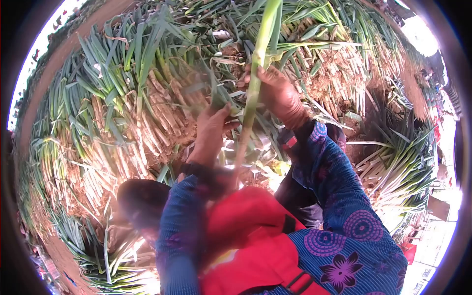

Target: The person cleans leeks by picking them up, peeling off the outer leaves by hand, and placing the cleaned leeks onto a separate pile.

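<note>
My right hand (279,93) is closed around a long green onion (253,93), which slants upright in front of me, green leaves at the top and a pale, blurred lower end close to my lap. To the left of that stalk is my left hand (210,132), its fingers curled in and a green leaf strip (219,88) at the fingertips. The left hand is slightly smeared, and part of its grip is hidden. A torn leaf (295,45) sticks out sideways by the stalk.
Heaped green onions with roots lie to the left (152,118) and at the back right (334,69). Paler peeled green onions (398,172) are piled at the right, with another pale bunch (128,260) at lower left. Leaf scraps (263,172) litter the ground between my knees.
</note>
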Available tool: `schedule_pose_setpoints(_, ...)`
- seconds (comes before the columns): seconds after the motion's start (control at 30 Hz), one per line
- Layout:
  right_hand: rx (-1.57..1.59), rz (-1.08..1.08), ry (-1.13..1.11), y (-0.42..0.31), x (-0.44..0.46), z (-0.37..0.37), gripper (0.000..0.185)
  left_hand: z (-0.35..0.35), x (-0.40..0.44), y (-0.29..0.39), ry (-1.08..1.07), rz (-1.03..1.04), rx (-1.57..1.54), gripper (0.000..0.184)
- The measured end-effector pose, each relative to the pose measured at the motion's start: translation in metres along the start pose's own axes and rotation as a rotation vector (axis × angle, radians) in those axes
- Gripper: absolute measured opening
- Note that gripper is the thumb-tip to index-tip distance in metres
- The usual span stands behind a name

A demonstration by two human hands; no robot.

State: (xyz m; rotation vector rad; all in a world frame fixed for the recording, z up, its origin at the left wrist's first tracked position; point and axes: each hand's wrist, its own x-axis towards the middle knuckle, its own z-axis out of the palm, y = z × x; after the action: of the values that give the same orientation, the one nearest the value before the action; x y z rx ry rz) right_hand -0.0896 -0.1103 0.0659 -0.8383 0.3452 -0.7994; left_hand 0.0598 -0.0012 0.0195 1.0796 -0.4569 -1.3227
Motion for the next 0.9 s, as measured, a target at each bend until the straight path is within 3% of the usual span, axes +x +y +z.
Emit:
schedule_pose_setpoints(0.07, 0.144, -0.067, -0.118, -0.015, -0.001, -0.003, 0.031, -0.020, -0.008, -0.006, 0.044, -0.054, 0.036, 0.019)
schedule_pose_setpoints(0.13, 0.207, -0.163, -0.045, -0.035, -0.002, -0.019, 0.030, -0.059, -0.008, -0.021, 0.194, -0.098, 0.255, 0.018)
schedule_pose_setpoints(0.2, 0.182, -0.268, 0.058, -0.057, -0.003, -0.046, 0.034, -0.113, -0.011, -0.039, 0.336, 0.009, 0.809, 0.018)
schedule_pose_setpoints(0.27, 0.205, -0.269, 0.088, -0.069, -0.015, -0.046, 0.034, -0.143, -0.021, -0.044, 0.109, 0.023, 1.295, 0.027)
schedule_pose_setpoints(0.37, 0.234, -0.204, 0.118, -0.056, -0.015, -0.042, 0.031, -0.103, -0.015, -0.030, -0.161, -0.008, 1.404, 0.043)
schedule_pose_setpoints(0.43, 0.144, -0.188, 0.157, -0.043, -0.015, -0.030, 0.027, -0.045, -0.005, -0.018, -0.051, 0.262, 1.159, 0.050)
schedule_pose_setpoints(0.5, -0.071, -0.218, 0.283, -0.028, -0.014, -0.027, 0.022, 0.020, -0.006, 0.005, -0.151, 0.274, 0.664, 0.047)
schedule_pose_setpoints(0.57, -0.063, -0.218, 0.340, -0.023, -0.021, -0.006, 0.022, 0.056, -0.002, 0.007, -0.226, 0.577, 0.751, 0.042)
schedule_pose_setpoints(0.63, -0.146, -0.186, 0.379, -0.018, -0.031, 0.001, 0.023, 0.070, 0.011, -0.007, -0.155, 0.846, 0.907, 0.039)
schedule_pose_setpoints(0.7, -0.147, -0.083, 0.441, -0.019, -0.037, 0.009, 0.023, 0.079, 0.011, -0.012, -0.029, 0.973, 1.013, 0.040)
schedule_pose_setpoints(0.83, -0.143, -0.203, 0.478, 0.006, -0.028, -0.004, 0.022, 0.068, 0.026, -0.040, 0.029, 0.999, 1.022, 0.037)
schedule_pose_setpoints(0.9, -0.197, -0.161, 0.453, 0.004, -0.036, -0.011, 0.021, 0.076, 0.012, -0.034, 0.077, 0.987, 0.994, 0.022)
